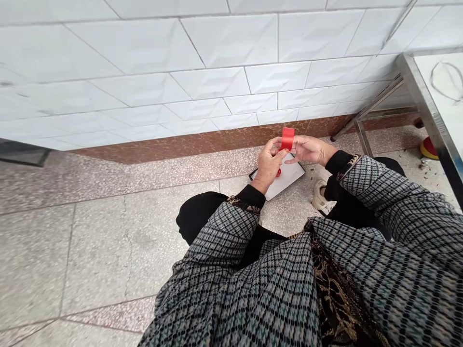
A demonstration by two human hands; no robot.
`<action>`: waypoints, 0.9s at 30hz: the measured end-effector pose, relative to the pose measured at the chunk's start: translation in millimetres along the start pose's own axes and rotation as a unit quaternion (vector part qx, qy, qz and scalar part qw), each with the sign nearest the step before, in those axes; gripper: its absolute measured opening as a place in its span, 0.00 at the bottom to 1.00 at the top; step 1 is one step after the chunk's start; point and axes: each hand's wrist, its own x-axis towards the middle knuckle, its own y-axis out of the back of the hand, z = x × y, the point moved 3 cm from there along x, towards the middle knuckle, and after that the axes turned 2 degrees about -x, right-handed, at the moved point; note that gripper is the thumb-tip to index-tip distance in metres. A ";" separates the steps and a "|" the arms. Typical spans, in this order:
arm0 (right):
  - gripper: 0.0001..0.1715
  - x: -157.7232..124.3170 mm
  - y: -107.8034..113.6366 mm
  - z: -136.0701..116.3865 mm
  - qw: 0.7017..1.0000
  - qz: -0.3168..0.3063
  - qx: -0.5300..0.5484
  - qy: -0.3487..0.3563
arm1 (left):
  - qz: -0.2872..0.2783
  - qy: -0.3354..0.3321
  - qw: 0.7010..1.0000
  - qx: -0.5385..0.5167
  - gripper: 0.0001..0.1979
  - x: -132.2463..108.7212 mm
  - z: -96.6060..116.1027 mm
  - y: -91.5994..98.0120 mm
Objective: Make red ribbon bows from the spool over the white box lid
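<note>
A short red strip of paper or ribbon [288, 138] stands upright between my two hands, held above the floor. My left hand [269, 163] pinches its lower end with thumb and fingers closed. My right hand [311, 149] grips the strip's right edge, fingers curled. A small red bit [279, 172] shows just under my left hand. Below the hands a white board with a dark border [289, 179] lies flat on the floor.
I sit low, checked sleeves and dark knees in front of me, one pale shoe [320, 195] beside the board. A white tiled wall [217, 62] rises behind. A metal-framed table [430, 106] stands at the right, with a red and yellow object [428, 148] under it.
</note>
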 end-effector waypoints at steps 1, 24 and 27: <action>0.07 0.0 0.4 0.2 1.000 -0.003 0.001 -0.002 | -0.007 0.001 1.000 -0.002 0.17 1.3 -0.6 0.5; 0.21 8.0 27.4 -22.9 0.862 0.089 -0.400 0.298 | -0.036 0.131 0.990 -0.047 0.12 -7.2 22.0 7.2; 0.21 14.3 35.4 -25.7 0.878 0.107 -0.360 0.298 | -0.003 0.126 0.991 -0.040 0.11 -8.5 20.9 7.6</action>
